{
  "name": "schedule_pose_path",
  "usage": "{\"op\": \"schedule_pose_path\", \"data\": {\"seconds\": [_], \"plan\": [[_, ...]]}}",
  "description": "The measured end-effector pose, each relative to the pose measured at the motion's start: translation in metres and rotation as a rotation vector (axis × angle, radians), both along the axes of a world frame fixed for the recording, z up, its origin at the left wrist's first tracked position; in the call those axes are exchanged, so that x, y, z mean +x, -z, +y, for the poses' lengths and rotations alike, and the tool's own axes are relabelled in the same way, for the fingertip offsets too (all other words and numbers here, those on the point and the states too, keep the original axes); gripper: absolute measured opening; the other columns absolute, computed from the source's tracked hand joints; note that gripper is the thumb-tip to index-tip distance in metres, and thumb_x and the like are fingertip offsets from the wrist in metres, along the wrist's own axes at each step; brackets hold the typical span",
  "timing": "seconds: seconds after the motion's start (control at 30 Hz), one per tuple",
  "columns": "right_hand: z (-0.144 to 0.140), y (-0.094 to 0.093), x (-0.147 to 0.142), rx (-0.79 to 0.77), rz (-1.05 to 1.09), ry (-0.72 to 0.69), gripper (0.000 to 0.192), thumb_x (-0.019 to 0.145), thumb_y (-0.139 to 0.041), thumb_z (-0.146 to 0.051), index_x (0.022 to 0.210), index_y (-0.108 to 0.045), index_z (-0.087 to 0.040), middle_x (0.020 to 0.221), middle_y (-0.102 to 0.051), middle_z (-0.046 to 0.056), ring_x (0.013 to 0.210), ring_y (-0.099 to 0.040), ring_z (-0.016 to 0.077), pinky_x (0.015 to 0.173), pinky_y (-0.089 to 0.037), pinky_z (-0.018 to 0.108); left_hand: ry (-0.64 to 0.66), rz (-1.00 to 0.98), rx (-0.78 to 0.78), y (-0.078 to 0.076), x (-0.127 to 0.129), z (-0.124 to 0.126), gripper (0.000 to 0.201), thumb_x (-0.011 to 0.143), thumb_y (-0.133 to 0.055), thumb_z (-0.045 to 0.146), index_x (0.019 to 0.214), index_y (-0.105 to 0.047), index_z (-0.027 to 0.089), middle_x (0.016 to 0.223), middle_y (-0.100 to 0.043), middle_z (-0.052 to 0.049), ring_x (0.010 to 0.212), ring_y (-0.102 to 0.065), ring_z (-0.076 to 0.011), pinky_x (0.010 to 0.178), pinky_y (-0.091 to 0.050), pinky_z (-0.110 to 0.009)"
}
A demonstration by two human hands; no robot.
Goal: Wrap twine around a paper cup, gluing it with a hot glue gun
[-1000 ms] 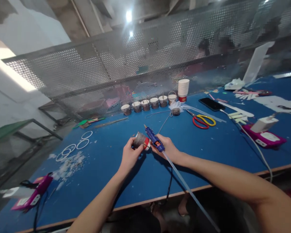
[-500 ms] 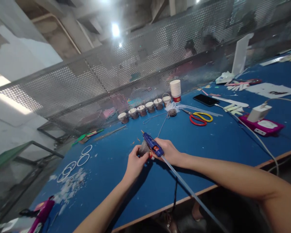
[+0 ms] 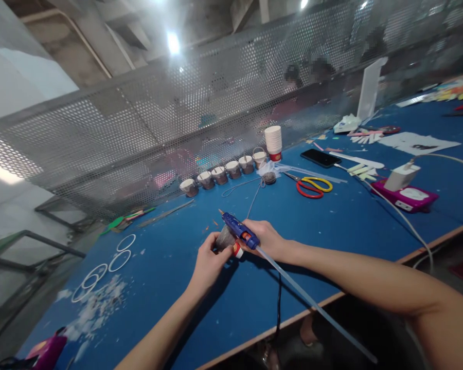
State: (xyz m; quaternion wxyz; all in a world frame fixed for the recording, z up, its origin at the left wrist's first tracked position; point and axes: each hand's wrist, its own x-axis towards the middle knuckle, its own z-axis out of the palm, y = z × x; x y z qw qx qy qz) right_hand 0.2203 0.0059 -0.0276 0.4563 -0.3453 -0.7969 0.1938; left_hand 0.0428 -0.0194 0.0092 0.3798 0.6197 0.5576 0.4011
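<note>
My left hand (image 3: 209,259) is closed around a small paper cup (image 3: 226,238), partly wrapped in grey cord, with a red and white end showing. In my right hand (image 3: 265,238) is a blue hot glue gun (image 3: 239,228), its nozzle pointing up and left past the cup. A long clear glue stick (image 3: 304,293) sticks out of the gun's back. Grey cord (image 3: 255,199) runs from near my right hand to a ball of cord (image 3: 269,178). My right fingers are partly hidden behind the gun.
Several grey-wrapped cups (image 3: 219,175) stand in a row at the back, beside stacked white cups (image 3: 273,141). Scissors (image 3: 312,187), a phone (image 3: 320,158) and a magenta power strip (image 3: 405,195) lie right. White rings (image 3: 119,260) and scraps (image 3: 100,303) lie left. A perforated metal screen (image 3: 146,118) borders the table.
The view has shifted slightly to the right. The cup has tilted a little, so more of its red and white end shows. Both hands keep their holds.
</note>
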Motion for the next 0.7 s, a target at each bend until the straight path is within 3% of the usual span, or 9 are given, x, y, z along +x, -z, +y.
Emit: {"op": "schedule_pose_path", "data": {"seconds": [0.4, 0.7], "plan": [[-0.0020, -0.0032, 0.0015, -0.069, -0.032, -0.060, 0.021, 0.082, -0.059, -0.037, 0.078, -0.047, -0.020, 0.070, -0.059, 0.002, 0.057, -0.050, 0.0140, 0.055, -0.037, 0.024, 0.076, -0.013, -0.064, -0.0003, -0.0041, -0.0024, 0.021, 0.062, -0.066, 0.027, 0.079, -0.059, 0.017, 0.064, -0.055, 0.004, 0.056, -0.049, -0.0106, 0.053, -0.040, -0.023], [-0.0053, -0.0075, 0.0021, -0.015, 0.018, -0.065, 0.017, 0.081, -0.057, -0.029, 0.075, -0.044, -0.022, 0.065, -0.053, -0.002, 0.052, -0.041, 0.0110, 0.051, -0.033, 0.022, 0.091, -0.052, -0.053, -0.0096, -0.0080, -0.0076, 0.011, 0.065, -0.060, 0.028, 0.071, -0.056, 0.019, 0.054, -0.052, 0.005, 0.053, -0.048, -0.0120, 0.055, -0.037, -0.025]]}}
